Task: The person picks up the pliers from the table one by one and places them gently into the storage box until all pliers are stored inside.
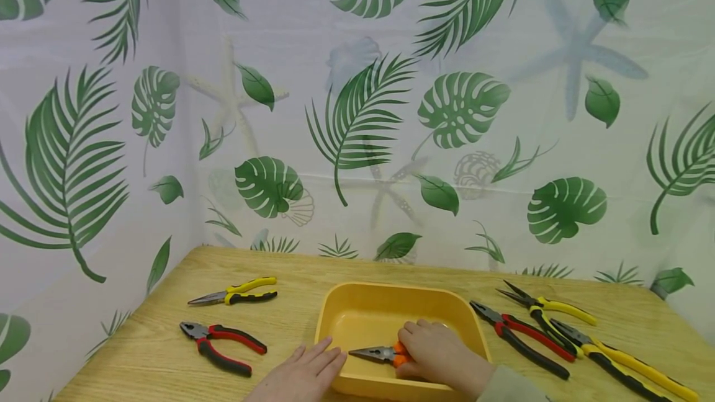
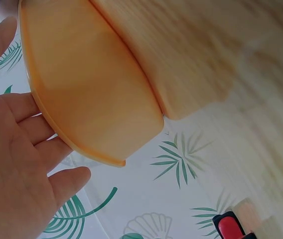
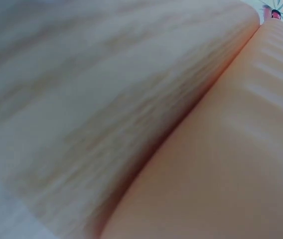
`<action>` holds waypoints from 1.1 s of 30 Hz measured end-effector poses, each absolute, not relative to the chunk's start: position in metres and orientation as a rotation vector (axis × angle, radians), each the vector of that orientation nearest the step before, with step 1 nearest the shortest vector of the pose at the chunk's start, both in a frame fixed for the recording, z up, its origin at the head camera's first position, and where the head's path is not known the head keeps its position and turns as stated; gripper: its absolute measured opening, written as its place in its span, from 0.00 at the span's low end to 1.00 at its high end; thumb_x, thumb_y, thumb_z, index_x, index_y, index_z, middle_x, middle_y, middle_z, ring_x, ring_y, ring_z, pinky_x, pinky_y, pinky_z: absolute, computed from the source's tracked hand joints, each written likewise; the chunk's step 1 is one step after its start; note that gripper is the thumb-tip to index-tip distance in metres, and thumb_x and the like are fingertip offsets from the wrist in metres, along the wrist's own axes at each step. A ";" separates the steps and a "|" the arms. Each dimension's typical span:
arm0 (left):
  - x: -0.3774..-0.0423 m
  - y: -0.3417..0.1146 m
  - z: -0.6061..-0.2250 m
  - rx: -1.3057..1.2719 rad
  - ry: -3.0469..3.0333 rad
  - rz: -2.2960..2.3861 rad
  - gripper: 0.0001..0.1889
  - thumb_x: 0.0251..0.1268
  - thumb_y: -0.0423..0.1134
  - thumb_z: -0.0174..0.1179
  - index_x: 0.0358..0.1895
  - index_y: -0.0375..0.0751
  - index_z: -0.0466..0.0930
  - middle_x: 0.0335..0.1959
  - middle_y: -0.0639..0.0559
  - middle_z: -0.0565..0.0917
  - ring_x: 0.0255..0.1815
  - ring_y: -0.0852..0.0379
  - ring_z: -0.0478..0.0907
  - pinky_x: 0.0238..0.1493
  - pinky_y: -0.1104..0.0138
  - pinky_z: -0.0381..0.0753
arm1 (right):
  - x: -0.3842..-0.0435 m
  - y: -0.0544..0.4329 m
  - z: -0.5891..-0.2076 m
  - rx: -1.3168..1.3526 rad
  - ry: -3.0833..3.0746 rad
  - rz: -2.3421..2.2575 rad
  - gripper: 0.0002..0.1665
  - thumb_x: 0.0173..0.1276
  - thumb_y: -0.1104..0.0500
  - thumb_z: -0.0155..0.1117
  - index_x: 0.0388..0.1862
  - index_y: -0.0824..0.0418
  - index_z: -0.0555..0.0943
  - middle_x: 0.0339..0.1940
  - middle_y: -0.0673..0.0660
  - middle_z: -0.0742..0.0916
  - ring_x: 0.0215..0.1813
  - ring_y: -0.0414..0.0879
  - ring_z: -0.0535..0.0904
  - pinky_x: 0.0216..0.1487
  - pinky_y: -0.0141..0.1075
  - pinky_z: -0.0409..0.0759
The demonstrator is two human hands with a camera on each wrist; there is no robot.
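A yellow plastic bin (image 1: 391,293) stands on the table. Inside it my right hand (image 1: 438,352) grips the orange handles of a pair of long-nose pliers (image 1: 373,354), whose metal jaws point left and look closed. The palm side of that grip is hidden. My left hand (image 1: 304,371) rests its straight fingers over the bin's front left edge. In the left wrist view the fingertips of the left hand (image 2: 17,144) pass behind the bin's rim, with the thumb apart from it. The right wrist view has only the bin's outer wall (image 3: 221,149) and blurred wood.
Left of the bin lie yellow-black long-nose pliers (image 1: 237,293) and red-black combination pliers (image 1: 220,343). To its right are another red-black pair (image 1: 519,334), yellow-black long-nose pliers (image 1: 544,309) and larger yellow-black pliers (image 1: 625,358), close together and partly overlapping. A leaf-printed cloth (image 1: 357,222) hangs behind the wooden table (image 1: 296,265).
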State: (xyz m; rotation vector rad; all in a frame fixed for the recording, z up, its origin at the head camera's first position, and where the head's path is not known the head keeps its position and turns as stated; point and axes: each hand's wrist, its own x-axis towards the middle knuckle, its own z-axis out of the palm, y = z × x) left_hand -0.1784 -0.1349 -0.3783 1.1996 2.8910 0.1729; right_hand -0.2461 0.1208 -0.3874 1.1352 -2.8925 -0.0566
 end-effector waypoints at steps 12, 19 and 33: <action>-0.179 -0.134 -0.376 1.200 2.878 0.175 0.39 0.60 0.66 0.33 0.63 0.38 0.62 0.61 0.47 0.67 0.64 0.49 0.57 0.53 0.49 0.65 | -0.246 0.121 -0.386 1.150 -2.913 -0.031 0.20 0.53 0.39 0.61 0.25 0.52 0.70 0.21 0.43 0.66 0.24 0.39 0.61 0.22 0.31 0.60; -0.179 -0.134 -0.376 1.185 2.875 0.176 0.39 0.60 0.67 0.33 0.63 0.39 0.62 0.61 0.47 0.66 0.64 0.49 0.57 0.53 0.49 0.65 | -0.247 0.122 -0.386 1.184 -2.899 -0.005 0.19 0.54 0.40 0.61 0.25 0.52 0.70 0.21 0.43 0.66 0.23 0.38 0.60 0.21 0.31 0.59; -0.179 -0.133 -0.374 1.184 2.883 0.153 0.39 0.60 0.67 0.33 0.63 0.39 0.62 0.61 0.47 0.67 0.64 0.49 0.57 0.53 0.50 0.65 | -0.249 0.123 -0.384 1.205 -2.881 0.000 0.19 0.53 0.40 0.62 0.24 0.52 0.70 0.19 0.42 0.64 0.21 0.37 0.59 0.20 0.30 0.57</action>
